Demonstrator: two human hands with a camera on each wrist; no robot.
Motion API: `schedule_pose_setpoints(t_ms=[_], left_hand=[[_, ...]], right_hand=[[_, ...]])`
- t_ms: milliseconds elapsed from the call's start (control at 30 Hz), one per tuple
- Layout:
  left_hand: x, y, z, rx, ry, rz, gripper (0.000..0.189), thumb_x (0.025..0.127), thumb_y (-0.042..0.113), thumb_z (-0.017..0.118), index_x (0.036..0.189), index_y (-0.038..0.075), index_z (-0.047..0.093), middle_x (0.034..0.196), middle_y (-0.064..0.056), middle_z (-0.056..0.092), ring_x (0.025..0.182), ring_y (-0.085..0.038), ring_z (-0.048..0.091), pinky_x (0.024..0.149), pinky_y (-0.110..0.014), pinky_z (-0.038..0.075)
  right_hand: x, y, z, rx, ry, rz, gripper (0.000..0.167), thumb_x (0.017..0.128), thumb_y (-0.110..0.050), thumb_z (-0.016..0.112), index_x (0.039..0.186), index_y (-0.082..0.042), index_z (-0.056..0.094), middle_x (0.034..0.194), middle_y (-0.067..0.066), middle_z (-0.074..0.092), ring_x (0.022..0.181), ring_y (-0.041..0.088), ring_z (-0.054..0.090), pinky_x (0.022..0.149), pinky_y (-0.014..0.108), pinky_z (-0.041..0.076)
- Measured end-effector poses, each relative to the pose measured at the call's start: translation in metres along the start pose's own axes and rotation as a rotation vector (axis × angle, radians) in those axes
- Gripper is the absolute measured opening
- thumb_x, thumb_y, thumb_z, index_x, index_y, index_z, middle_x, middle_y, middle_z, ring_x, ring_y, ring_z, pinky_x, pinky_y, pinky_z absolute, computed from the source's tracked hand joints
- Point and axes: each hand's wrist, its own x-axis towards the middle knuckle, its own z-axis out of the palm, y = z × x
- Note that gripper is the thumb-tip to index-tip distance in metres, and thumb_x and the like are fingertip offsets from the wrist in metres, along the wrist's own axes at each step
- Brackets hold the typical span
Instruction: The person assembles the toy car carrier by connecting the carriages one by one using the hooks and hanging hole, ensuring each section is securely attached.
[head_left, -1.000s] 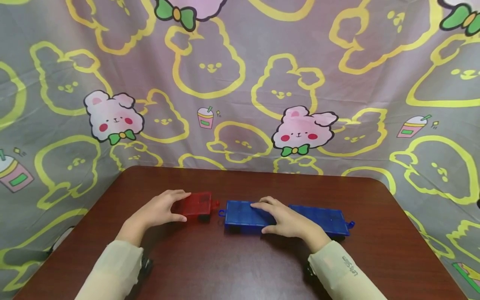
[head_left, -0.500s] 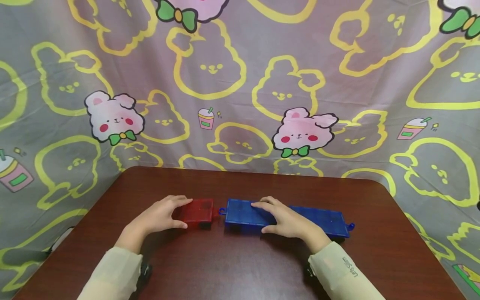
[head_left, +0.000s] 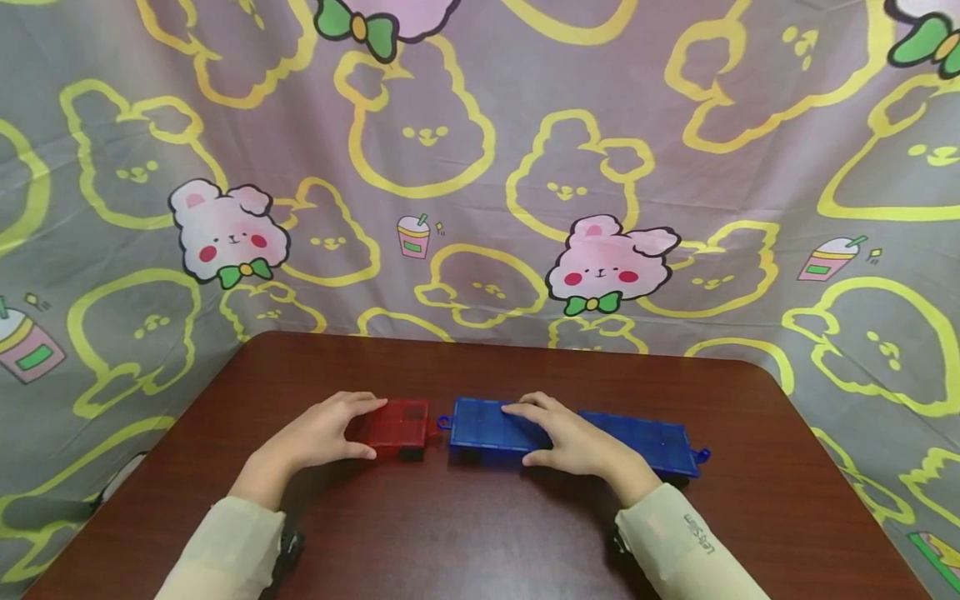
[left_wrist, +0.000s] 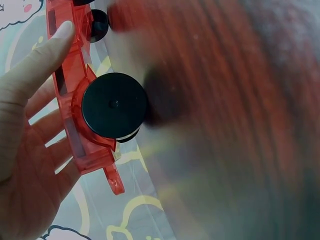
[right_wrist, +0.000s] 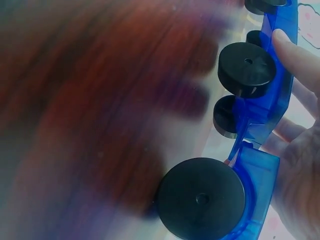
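A translucent red toy car (head_left: pixel 402 423) with black wheels stands on the table, gripped by my left hand (head_left: pixel 318 429). In the left wrist view the thumb (left_wrist: pixel 63 31) lies along its near side and the fingers pass behind it. My right hand (head_left: pixel 576 439) holds the left one of two translucent blue toy cars (head_left: pixel 487 423), thumb on the near side, fingers over the far edge. The second blue toy car (head_left: pixel 654 437) sits to its right, partly covered by that hand. A blue ring (head_left: pixel 444 423) on the left blue car meets the red car's hook (head_left: pixel 434 433).
The cars stand on a dark brown table (head_left: pixel 450 533) with rounded far corners. Behind it hangs a grey curtain (head_left: pixel 480 167) printed with cartoon bunnies. A small blue hook (head_left: pixel 702 455) sticks out at the right end of the blue cars.
My left hand has brought the red car slightly nearer to me and to the right, so its hook now overlaps the blue ring. The right hand and blue cars have stayed put.
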Motion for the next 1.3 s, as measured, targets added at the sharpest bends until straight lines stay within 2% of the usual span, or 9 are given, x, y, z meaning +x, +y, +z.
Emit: schedule_pose_setpoints(t_ms=[500, 967, 1300], left_hand=[[-0.0017, 0.0031, -0.0005, -0.003, -0.005, 0.003, 0.077, 0.074, 0.038, 0.087, 0.14, 0.01, 0.057, 0.142, -0.019, 0.054, 0.129, -0.04, 0.051, 0.101, -0.059, 0.048], [-0.0014, -0.0001, 0.0005, -0.003, -0.004, 0.013, 0.077, 0.074, 0.036, 0.087, 0.14, 0.01, 0.057, 0.143, -0.02, 0.054, 0.13, -0.04, 0.051, 0.103, -0.059, 0.047], [-0.0007, -0.0009, 0.0011, 0.001, -0.003, 0.03, 0.076, 0.075, 0.036, 0.087, 0.14, 0.01, 0.057, 0.143, -0.019, 0.054, 0.132, -0.04, 0.049, 0.102, -0.06, 0.047]], right_hand=[[0.0032, 0.0001, 0.0004, -0.024, -0.011, -0.03, 0.067, 0.088, -0.024, 0.077, 0.147, -0.023, 0.048, 0.146, 0.011, 0.044, 0.132, 0.028, 0.046, 0.107, 0.052, 0.046], [0.0028, -0.0009, 0.0, -0.004, -0.026, -0.004, 0.065, 0.087, -0.024, 0.078, 0.146, -0.022, 0.05, 0.146, 0.011, 0.044, 0.132, 0.029, 0.046, 0.107, 0.053, 0.046], [-0.0021, 0.0056, -0.0069, -0.008, -0.011, 0.01, 0.066, 0.087, -0.03, 0.078, 0.146, -0.02, 0.05, 0.15, 0.011, 0.043, 0.137, 0.031, 0.044, 0.11, 0.056, 0.041]])
